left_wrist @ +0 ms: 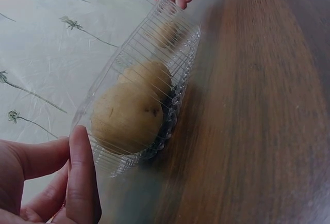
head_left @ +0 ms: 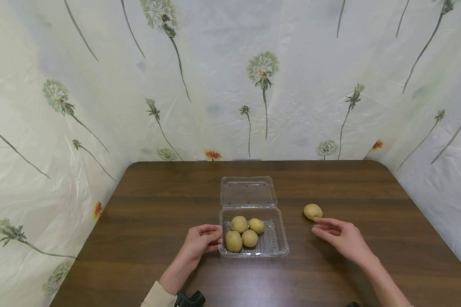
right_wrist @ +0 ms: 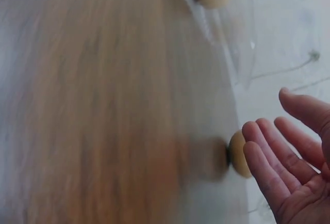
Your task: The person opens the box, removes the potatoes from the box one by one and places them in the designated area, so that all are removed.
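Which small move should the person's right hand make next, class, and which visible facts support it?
Probably the right hand should close its fingers and thumb round the loose potato. Its fingertips are right by that potato but do not grip it. Four potatoes sit in the clear container, its lid open and its right side bare, while the left hand holds its left edge.

Brown wood-grain table (head_left: 157,192), pale sheeting (head_left: 215,76) behind it, printed dandelions (head_left: 263,70) (with some orange flowers (head_left: 213,154))
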Demonstrator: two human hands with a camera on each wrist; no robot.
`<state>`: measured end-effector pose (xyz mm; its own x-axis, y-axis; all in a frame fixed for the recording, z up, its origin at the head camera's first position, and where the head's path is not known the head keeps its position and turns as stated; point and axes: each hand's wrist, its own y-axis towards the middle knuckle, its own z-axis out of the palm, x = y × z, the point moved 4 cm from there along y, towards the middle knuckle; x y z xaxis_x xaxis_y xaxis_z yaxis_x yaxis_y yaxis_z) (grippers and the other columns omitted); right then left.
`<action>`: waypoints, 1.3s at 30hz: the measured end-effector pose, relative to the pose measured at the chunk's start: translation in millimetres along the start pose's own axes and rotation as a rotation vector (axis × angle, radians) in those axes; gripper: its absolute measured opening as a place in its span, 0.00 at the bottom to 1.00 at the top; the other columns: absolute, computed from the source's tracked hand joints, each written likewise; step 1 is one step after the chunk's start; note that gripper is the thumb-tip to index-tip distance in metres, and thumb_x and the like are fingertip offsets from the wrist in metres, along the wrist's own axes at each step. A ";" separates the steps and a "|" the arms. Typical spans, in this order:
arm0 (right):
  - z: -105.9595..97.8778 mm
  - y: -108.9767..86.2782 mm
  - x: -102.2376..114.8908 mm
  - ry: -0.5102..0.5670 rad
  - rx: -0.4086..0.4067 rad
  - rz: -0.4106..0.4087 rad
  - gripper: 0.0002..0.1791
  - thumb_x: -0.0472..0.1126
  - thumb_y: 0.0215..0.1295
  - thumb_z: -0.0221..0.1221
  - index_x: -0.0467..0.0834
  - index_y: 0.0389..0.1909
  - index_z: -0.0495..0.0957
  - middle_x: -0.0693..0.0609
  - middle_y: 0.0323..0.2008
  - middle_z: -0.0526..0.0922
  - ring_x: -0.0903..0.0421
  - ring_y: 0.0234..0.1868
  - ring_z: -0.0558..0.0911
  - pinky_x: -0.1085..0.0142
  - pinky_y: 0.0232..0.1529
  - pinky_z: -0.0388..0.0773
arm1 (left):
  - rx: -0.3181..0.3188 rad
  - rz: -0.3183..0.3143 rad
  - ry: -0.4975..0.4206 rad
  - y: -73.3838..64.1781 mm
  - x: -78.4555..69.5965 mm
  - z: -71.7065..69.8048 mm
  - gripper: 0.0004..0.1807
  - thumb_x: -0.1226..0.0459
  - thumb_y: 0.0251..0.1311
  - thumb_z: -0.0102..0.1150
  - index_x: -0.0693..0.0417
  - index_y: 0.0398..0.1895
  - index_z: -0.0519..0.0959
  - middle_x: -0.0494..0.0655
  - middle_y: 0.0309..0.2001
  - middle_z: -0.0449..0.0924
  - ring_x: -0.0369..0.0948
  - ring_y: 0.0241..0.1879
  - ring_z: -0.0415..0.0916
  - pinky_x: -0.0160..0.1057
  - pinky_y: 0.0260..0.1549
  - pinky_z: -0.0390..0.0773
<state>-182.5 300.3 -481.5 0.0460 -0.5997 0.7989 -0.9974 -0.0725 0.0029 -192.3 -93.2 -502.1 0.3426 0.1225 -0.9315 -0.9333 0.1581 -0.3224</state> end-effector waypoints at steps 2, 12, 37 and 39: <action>1.6 0.4 5.9 0.018 0.001 -0.015 0.26 0.53 0.64 0.64 0.41 0.56 0.79 0.49 0.43 0.86 0.59 0.42 0.84 0.69 0.39 0.80 | 0.001 -0.002 -0.001 0.1 0.0 0.1 0.20 0.67 0.62 0.65 0.73 0.52 0.76 0.51 0.33 0.82 0.38 0.30 0.80 0.36 0.33 0.84; 18.0 -0.3 28.5 0.104 0.031 -0.061 0.24 0.50 0.63 0.66 0.40 0.54 0.80 0.50 0.44 0.86 0.61 0.42 0.85 0.69 0.40 0.81 | 0.007 -0.001 -0.004 0.4 0.2 0.1 0.20 0.67 0.62 0.65 0.74 0.52 0.76 0.50 0.33 0.82 0.38 0.30 0.80 0.36 0.33 0.84; 41.7 1.5 51.2 0.126 0.035 -0.168 0.21 0.46 0.60 0.69 0.40 0.51 0.82 0.46 0.42 0.86 0.60 0.39 0.85 0.68 0.40 0.82 | 0.006 -0.002 -0.009 1.2 1.6 -0.2 0.20 0.67 0.62 0.65 0.73 0.52 0.76 0.50 0.34 0.82 0.38 0.30 0.80 0.36 0.33 0.84; 41.9 1.9 52.0 0.127 0.032 -0.174 0.20 0.45 0.60 0.69 0.40 0.50 0.82 0.46 0.42 0.86 0.60 0.39 0.85 0.68 0.40 0.82 | 0.006 -0.002 -0.010 1.3 1.6 -0.2 0.20 0.67 0.62 0.65 0.73 0.52 0.76 0.50 0.34 0.82 0.38 0.30 0.80 0.36 0.33 0.84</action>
<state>-179.7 235.6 -465.2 0.2074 -0.4709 0.8574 -0.9727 -0.1923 0.1297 -193.1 -93.0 -504.0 0.3454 0.1325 -0.9290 -0.9320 0.1639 -0.3232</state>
